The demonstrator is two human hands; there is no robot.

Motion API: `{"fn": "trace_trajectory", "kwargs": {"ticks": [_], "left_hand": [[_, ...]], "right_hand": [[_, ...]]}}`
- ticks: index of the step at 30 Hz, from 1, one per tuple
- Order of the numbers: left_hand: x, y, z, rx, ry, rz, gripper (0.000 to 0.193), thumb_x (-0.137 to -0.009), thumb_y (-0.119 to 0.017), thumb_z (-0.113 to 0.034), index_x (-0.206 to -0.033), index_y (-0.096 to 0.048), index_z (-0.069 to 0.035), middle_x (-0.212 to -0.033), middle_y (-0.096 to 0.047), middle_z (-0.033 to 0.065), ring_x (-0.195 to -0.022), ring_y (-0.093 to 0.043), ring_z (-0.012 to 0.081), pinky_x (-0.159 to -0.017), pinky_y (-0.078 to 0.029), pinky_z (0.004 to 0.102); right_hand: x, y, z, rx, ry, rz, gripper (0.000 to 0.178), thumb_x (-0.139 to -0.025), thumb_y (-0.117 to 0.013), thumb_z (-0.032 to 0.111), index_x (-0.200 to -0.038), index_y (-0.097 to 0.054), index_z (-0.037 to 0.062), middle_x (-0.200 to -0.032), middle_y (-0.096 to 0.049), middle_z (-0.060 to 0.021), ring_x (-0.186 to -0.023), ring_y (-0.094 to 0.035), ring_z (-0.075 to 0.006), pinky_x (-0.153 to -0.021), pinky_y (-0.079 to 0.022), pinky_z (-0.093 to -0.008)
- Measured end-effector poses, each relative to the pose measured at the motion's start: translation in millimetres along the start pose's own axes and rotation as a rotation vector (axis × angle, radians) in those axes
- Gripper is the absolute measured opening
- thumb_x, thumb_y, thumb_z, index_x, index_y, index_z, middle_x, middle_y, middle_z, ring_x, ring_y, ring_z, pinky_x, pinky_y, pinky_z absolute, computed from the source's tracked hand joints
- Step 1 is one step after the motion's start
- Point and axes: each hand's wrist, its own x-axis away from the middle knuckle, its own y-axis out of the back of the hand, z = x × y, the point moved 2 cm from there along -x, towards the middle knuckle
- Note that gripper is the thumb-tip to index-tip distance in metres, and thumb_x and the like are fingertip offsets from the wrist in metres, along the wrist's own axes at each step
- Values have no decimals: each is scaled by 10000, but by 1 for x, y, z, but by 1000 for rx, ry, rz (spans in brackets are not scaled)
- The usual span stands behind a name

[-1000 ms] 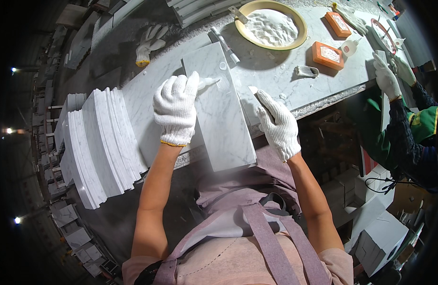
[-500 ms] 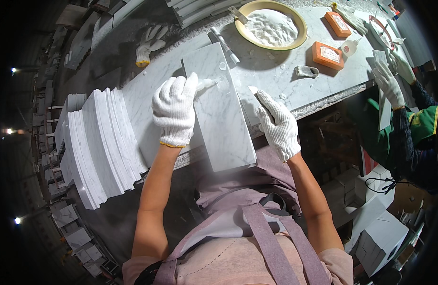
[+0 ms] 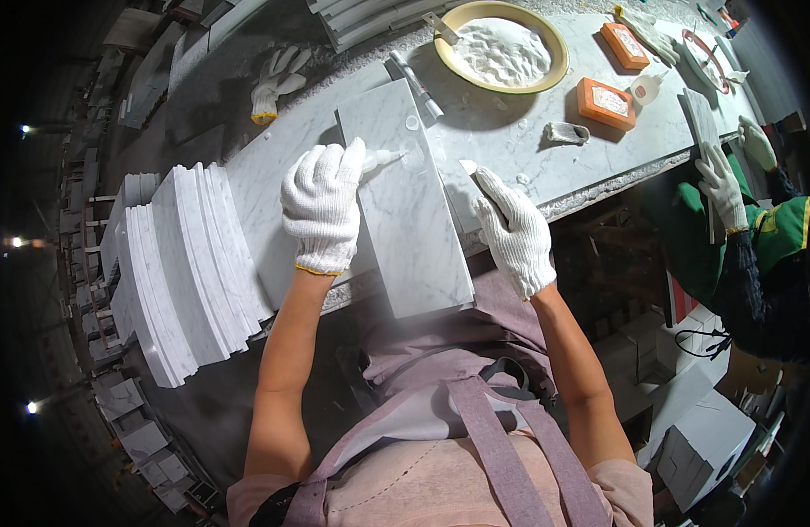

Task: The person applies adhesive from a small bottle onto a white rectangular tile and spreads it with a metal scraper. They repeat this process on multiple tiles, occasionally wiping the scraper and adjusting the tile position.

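Left hand (image 3: 322, 207) shifted slightly — holding, seemingly, a nozzled bottle (image 3: 379, 160)

Marble slab: long rectangular white slab with grey veins (image 3: 414, 233), lying on wider marble (image 3: 260, 184), near end overhanging.
Left hand (image 3: 321, 206): white knit glove, yellow-edged cuff, wrapped around a small translucent squeeze bottle (image 3: 380, 159), nozzle over the slab.
Right hand (image 3: 514, 230): white-gloved, pinching a small pale-tipped tool (image 3: 468, 165) beside the slab.
Bowl: round, cream-yellow (image 3: 560, 61), holding white powder (image 3: 502, 53).
Co-worker: white-gloved hand (image 3: 723, 186) at a narrow grey strip (image 3: 699, 116).
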Motion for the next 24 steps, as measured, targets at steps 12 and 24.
{"fn": "trace_trajectory", "kwargs": {"ticks": [12, 24], "left_hand": [[26, -17, 9, 118, 289, 38, 566, -778, -760, -34, -1317, -670, -180, -1189, -693, 51, -1118, -654, 300, -978, -521, 454], [65, -58, 27, 734, 1096, -227, 436, -921, -763, -102, -1302, -564, -30, -1240, -619, 148, -1085, -625, 262, -983, -500, 400]], "right_hand": [[-9, 43, 1, -514, -295, 89, 504, -1029, -598, 65, -1519, -495, -1, -1503, -575, -138, -1313, -568, -176, -1085, -448, -281], [-101, 89, 25, -60, -161, 84, 472, -1044, -584, 85, -1513, -551, 120, -923, -646, -7, -716, -617, -55, -577, -493, -213]]}}
